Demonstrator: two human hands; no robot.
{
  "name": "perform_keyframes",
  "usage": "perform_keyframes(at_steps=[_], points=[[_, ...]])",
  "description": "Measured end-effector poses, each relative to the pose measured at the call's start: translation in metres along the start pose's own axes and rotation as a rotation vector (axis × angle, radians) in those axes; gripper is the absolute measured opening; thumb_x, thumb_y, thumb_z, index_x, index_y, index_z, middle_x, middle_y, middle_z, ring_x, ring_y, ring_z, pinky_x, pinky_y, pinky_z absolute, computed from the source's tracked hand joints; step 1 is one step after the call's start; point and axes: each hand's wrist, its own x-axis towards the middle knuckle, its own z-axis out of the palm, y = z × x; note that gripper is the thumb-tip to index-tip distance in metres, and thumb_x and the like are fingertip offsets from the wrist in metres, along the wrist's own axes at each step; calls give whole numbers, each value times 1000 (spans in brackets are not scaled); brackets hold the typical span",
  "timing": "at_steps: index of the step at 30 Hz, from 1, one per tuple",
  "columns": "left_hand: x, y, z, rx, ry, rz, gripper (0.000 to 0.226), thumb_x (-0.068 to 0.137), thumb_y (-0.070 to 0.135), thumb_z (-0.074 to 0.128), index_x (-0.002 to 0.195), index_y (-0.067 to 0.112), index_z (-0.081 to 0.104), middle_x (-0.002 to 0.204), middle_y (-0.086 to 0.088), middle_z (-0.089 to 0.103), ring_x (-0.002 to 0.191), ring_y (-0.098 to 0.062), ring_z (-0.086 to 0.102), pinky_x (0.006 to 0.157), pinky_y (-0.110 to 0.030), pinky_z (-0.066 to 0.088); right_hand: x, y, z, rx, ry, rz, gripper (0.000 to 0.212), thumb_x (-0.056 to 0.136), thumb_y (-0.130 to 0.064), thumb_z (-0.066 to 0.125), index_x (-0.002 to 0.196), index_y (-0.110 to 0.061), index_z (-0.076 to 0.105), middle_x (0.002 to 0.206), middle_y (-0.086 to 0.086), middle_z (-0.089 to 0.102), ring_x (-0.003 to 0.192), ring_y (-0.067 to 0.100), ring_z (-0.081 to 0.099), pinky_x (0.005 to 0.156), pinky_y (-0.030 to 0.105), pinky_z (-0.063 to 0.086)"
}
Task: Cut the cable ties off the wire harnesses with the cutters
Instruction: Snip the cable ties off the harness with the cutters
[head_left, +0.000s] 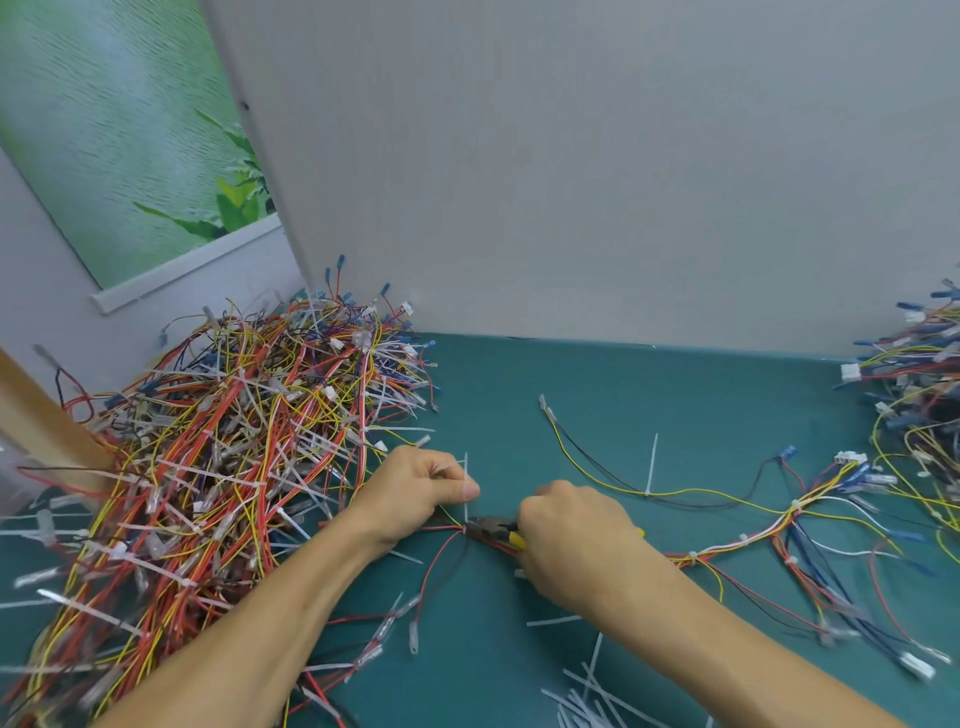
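Right hand grips cutters, left hand pinches tie

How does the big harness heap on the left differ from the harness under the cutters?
The tangled heap of red and yellow wire harnesses is piled high and bristles with white cable ties; the single harness under the yellow-handled cutters lies spread flat on the teal table, showing few ties. Both carry multicoloured wires.

One wide-angle view, worn on the head, looks forward and down across the worktop toward the wall at its far edge. It sits close above the near edge, with the left hand and right hand in the lower middle.
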Motion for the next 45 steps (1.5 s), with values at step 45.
perform_keyframes(at_steps=[45], points=[[74, 100, 168, 751, -16, -150, 41, 66, 45, 77, 66, 16, 47, 75, -1, 56, 71, -26, 54, 52, -26, 36, -23, 140, 22, 695, 418, 615, 23, 75, -35, 64, 76, -20, 47, 80, 6, 59, 85, 32, 51, 68, 35, 39]])
